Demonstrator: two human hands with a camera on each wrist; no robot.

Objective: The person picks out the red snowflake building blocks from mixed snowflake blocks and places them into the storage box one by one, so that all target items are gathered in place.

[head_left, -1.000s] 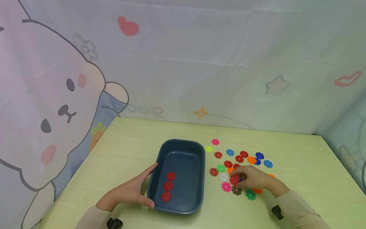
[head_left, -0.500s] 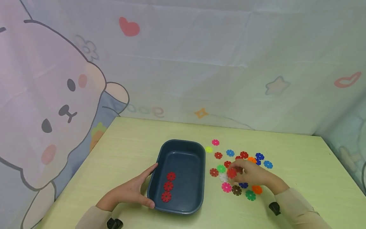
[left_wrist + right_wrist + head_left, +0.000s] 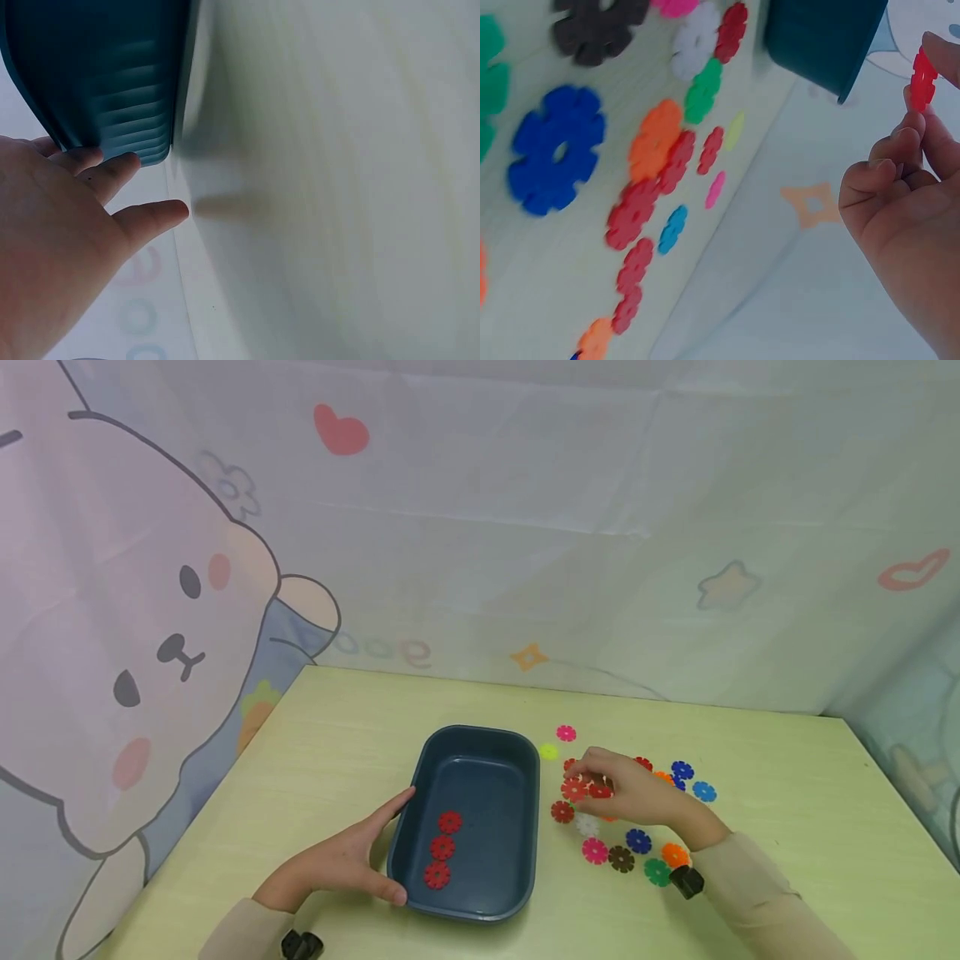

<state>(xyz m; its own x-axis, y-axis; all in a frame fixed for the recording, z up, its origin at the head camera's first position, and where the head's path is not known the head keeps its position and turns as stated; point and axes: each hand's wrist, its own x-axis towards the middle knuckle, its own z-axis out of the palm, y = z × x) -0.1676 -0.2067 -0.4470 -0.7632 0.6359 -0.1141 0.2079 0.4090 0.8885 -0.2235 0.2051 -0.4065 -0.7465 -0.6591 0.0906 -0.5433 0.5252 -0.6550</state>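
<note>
My left hand (image 3: 337, 864) rests against the left side of the dark blue tray (image 3: 537, 827), thumb and fingers spread along its edge. In the left wrist view, its fingers touch the ribbed outer wall. Three red notched plastic discs (image 3: 442, 847) lie in a row inside the tray. My right hand (image 3: 637, 789) is raised over the scattered discs, right of the tray. Between thumb and fingertip it pinches a red notched disc (image 3: 923, 81), held apart from the table in the right wrist view. Some discs are hidden under this hand in the head view.
Around the right hand lie loose discs: a blue one (image 3: 638, 841), a brown one (image 3: 621, 859), a green one (image 3: 657, 872), an orange one (image 3: 675, 856) and several others. A printed cloth (image 3: 480, 527) hangs behind the pale table (image 3: 352, 710).
My right hand has lifted the red disc from among the others and moved left and away from me, towards the tray. The left hand and tray have stayed put.
</note>
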